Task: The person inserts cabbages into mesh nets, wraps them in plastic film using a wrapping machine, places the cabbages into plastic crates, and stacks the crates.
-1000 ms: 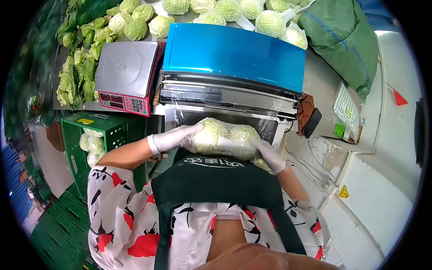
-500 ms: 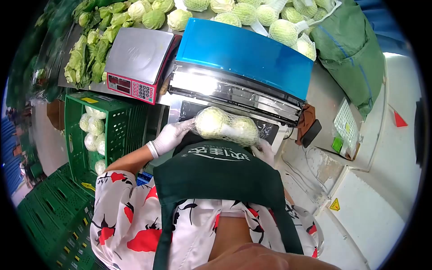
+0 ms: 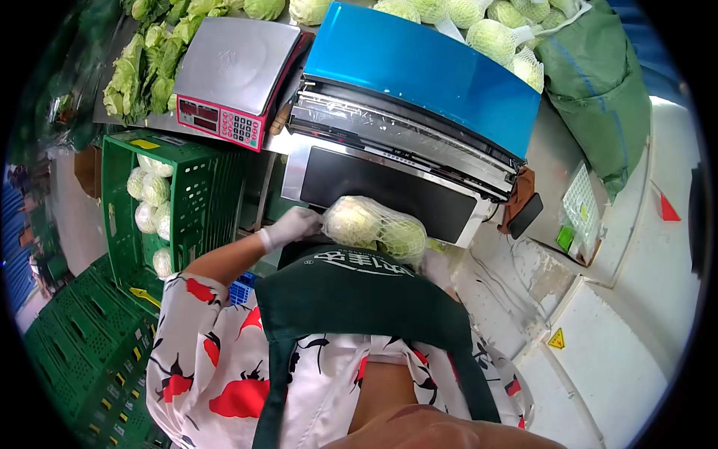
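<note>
Two netted cabbages [image 3: 357, 222] before our blue film-wrapping machine [image 3: 422, 67].
Our left hand [image 3: 293, 227] is clamped on their left end; our right hand [image 3: 437, 268] is blurred, its grip we cannot tell.

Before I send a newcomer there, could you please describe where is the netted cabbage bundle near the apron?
Find the blue-topped machine, then the black panel on its near side. At that panel's near edge, beside the dark green apron, is the cabbage bundle. Unlike the other cabbages, it is between the left hand and right hand.

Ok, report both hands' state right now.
Left hand: closed, holding one end of the netted cabbages.
Right hand: at their other end; blurred, grip cannot be told.
</note>
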### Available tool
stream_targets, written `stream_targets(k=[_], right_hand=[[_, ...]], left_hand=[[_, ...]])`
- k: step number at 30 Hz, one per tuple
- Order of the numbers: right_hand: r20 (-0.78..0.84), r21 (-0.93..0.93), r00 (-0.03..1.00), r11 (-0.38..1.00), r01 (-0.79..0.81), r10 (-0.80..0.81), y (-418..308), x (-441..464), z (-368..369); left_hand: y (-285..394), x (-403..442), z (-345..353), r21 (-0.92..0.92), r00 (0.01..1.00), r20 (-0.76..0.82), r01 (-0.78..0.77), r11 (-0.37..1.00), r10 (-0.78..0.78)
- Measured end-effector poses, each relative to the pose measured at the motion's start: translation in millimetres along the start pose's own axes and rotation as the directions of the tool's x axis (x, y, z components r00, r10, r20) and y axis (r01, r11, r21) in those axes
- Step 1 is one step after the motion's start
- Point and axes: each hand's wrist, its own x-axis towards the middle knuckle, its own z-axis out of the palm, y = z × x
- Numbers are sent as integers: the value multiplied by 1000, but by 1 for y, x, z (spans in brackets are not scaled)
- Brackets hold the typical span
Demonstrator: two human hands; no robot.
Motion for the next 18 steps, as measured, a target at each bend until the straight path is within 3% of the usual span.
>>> stream_targets(k=[1,2,3,4,7,8,9,10,11,12,14,15,16,18], right_hand=[[87,-111,996,993,27,-17,-1,10,20],[108,-147,994,989,8,8,-6,25,34],[114,-177,993,984,-15,36,-12,44,45],[99,-201,993,979,-46,67,-16,59,53],[23,-219,993,970,-109,117,-14,62,62],[0,-211,992,970,-122,124,-10,60,63],[-26,-204,991,970,-130,128,-10,62,63],[-51,-183,990,973,-138,131,-9,62,63],[-74,-161,989,977,-141,131,-8,64,61],[-95,-135,987,981,-139,127,-12,67,52],[-147,16,985,995,-94,95,-25,70,21],[-174,125,982,991,-54,75,-40,69,-1],[-199,246,978,969,-8,58,-58,69,-23],[-236,521,972,845,118,10,-112,55,-79]], left_hand=[[-1,11,12,109,993,51,104,989,-110],[-15,26,27,116,988,60,-151,982,145],[-33,48,42,123,915,67,-404,906,399],[-35,56,49,128,775,73,-632,764,628],[-14,46,33,294,795,199,-606,739,573],[3,39,32,265,740,181,-671,693,647],[47,13,37,-24,750,171,-646,763,639],[83,-5,38,-127,793,176,-569,812,583],[115,-22,38,-149,762,194,-599,786,618],[141,-31,46,-151,630,171,-743,652,758],[173,-41,56,-387,623,320,-602,698,714],[184,-49,66,-520,700,305,-445,729,645],[191,-67,76,-491,750,192,-485,724,633],[180,-72,70,-583,573,316,-512,631,756]])
